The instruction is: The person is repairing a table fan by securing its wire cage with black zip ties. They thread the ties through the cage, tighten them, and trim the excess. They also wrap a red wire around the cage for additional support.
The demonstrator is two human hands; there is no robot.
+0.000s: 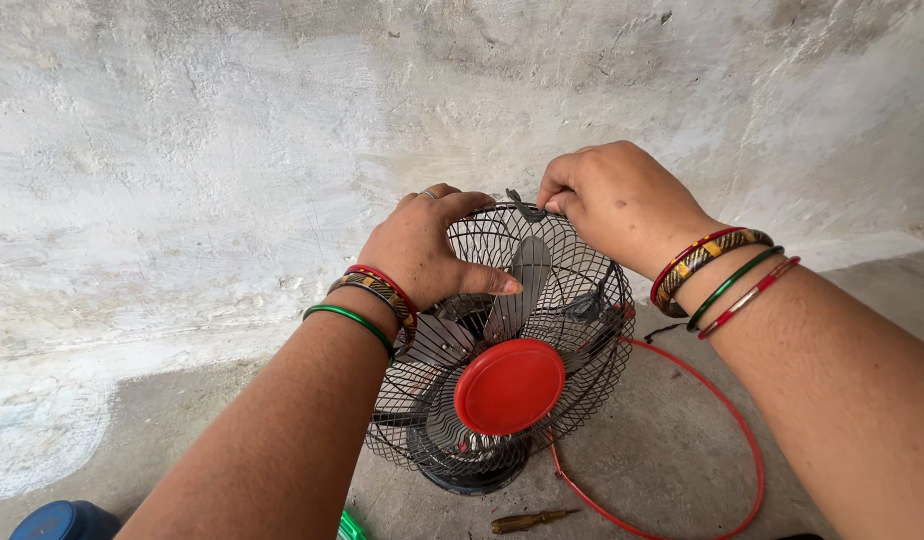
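**Both hands set on the top rim of a wire fan guard**

At the far left, low on the concrete floor [672, 440], one blue rounded container [64, 522] is cut off by the frame edge. A rough, whitewashed wall [232, 150] rises behind.

The left hand [427, 250] is laid over the upper left of the fan [502, 350], fingers curled over the rim and thumb stretched flat across the wires. Three bangles are counted on that wrist: one green, one red, one patterned.

The fan is stood on the floor just before the wall, between the two forearms. Its round face is tilted upward toward the camera, so the axle axis is pointed up and forward. One black guard of thin radial wires [582, 290] is seen, bowl-shaped, with one smooth red plastic disc [509, 386] at its centre. Grey metal blades are seen behind the wires; their number cannot be told.

The right hand [612, 205] is closed in a fist at the top of the rim, pinching a small dark clip [523, 207]. Four bangles are worn there.

One thin red ring [752, 450] lies looped on the floor at the right, and one brownish tool [532, 520] lies below the fan.
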